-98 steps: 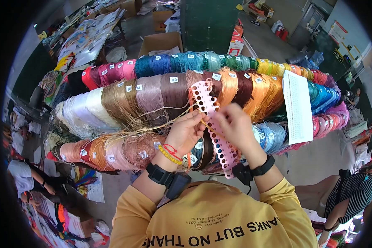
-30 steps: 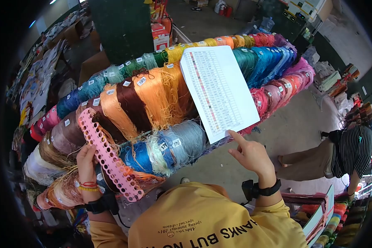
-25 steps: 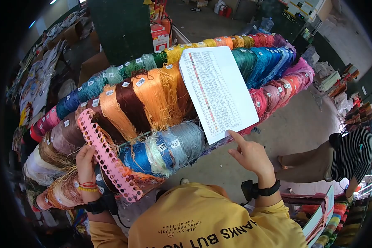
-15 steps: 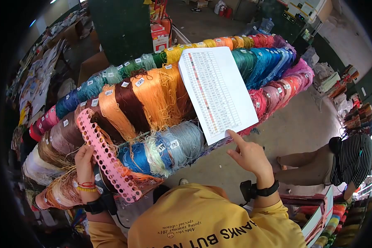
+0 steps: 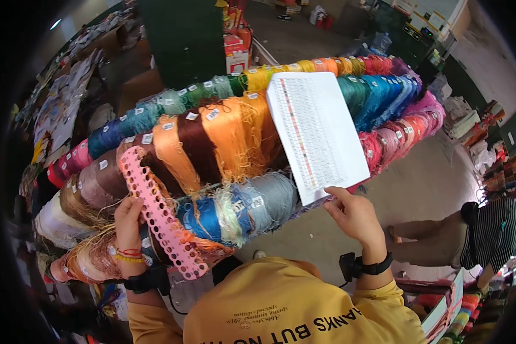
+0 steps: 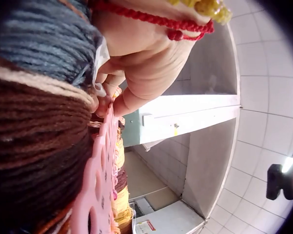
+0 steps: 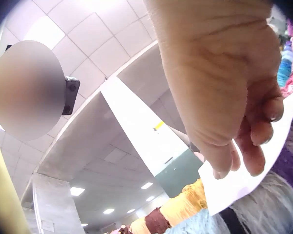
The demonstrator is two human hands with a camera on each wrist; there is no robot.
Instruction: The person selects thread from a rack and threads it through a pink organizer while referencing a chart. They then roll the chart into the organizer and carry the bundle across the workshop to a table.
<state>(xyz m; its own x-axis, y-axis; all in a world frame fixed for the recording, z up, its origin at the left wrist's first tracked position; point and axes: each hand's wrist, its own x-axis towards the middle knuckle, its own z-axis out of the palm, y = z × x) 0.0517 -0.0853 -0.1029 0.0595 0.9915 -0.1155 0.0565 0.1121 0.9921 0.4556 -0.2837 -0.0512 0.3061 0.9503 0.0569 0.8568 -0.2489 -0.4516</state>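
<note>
My left hand (image 5: 127, 221) grips a long pink strip (image 5: 163, 221) punched with rows of holes, holding it near its upper end against the thread skeins. In the left wrist view its fingers (image 6: 136, 63) curl at the edge of the pink strip (image 6: 95, 185), beside brown thread. My right hand (image 5: 355, 218) is at the bottom edge of a white printed chart sheet (image 5: 318, 132) that lies over the skeins. In the right wrist view its curled fingers (image 7: 254, 156) overlap the sheet (image 7: 234, 187) and appear to pinch its edge.
Several rows of coloured thread skeins (image 5: 212, 137) with small white tags fill a long rack, with blue and grey skeins (image 5: 235, 209) nearest me. A person in a striped top (image 5: 490, 229) bends at the right. A green pillar (image 5: 183, 40) and a cardboard box (image 5: 137, 86) stand behind.
My right hand left the pink strip and went to the chart sheet. In the last second it went from pointing with one finger to closing on the sheet's bottom edge. My left hand kept hold of the strip.
</note>
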